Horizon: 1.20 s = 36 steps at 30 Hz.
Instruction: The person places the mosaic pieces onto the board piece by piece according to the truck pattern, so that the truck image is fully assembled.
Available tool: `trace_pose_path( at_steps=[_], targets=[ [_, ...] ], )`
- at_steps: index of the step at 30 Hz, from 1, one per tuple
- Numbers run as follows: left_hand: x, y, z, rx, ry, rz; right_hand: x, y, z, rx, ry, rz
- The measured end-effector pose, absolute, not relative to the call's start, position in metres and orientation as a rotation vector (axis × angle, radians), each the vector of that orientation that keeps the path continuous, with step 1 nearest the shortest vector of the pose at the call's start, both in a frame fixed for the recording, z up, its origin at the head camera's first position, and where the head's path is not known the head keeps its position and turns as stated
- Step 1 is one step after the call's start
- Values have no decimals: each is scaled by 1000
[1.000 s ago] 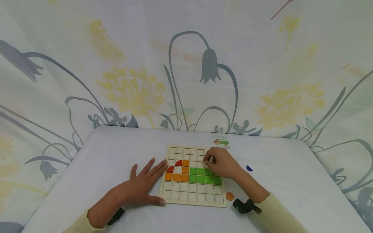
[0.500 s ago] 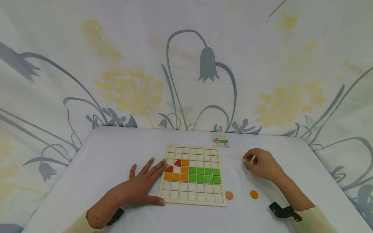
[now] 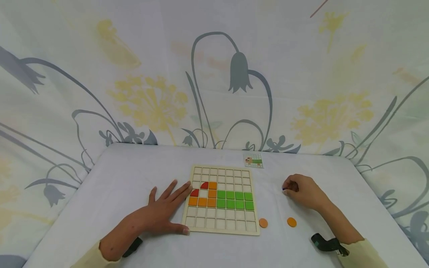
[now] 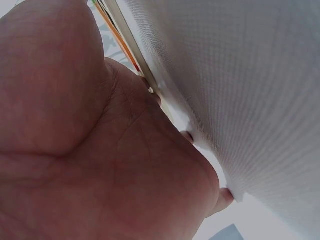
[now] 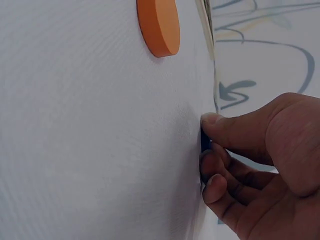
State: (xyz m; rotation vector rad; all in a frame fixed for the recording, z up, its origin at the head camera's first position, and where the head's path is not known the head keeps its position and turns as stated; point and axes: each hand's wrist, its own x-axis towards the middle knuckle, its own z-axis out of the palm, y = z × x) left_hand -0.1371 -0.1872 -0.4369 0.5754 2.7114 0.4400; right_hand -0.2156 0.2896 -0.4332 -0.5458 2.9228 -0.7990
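Observation:
In the head view my left hand (image 3: 163, 216) lies with spread, straight fingers, its fingertips and thumb tip at the left edge of a wooden grid board (image 3: 221, 224). Orange square tiles (image 3: 202, 202), green square tiles (image 3: 230, 204) and two red quarter-round tiles (image 3: 204, 185) sit in the board's cells. To the right of the board, my right hand (image 3: 306, 191) is down at the table. Its thumb and fingers pinch a small blue half-round tile (image 5: 205, 141), mostly hidden by the fingertips.
Two orange discs lie on the white cloth: a paler disc (image 3: 263, 223) close to the board's lower right corner, another disc (image 3: 292, 222) farther right. A small picture card (image 3: 253, 160) with a gridded pattern lies behind the board. A flowered fabric backdrop (image 3: 214, 93) rises behind the table.
My right hand has moved from over the board to the right, down to the cloth, and now pinches the blue half-round tile that lay there. The left hand keeps its place.

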Motion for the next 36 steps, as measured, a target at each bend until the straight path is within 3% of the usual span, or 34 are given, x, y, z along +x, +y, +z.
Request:
trace_pose_path(
  at_steps=[36],
  targets=[
    [-137, -189, -438, 588, 2701, 472, -213, 260, -424, -697, 3022, -776]
  ],
)
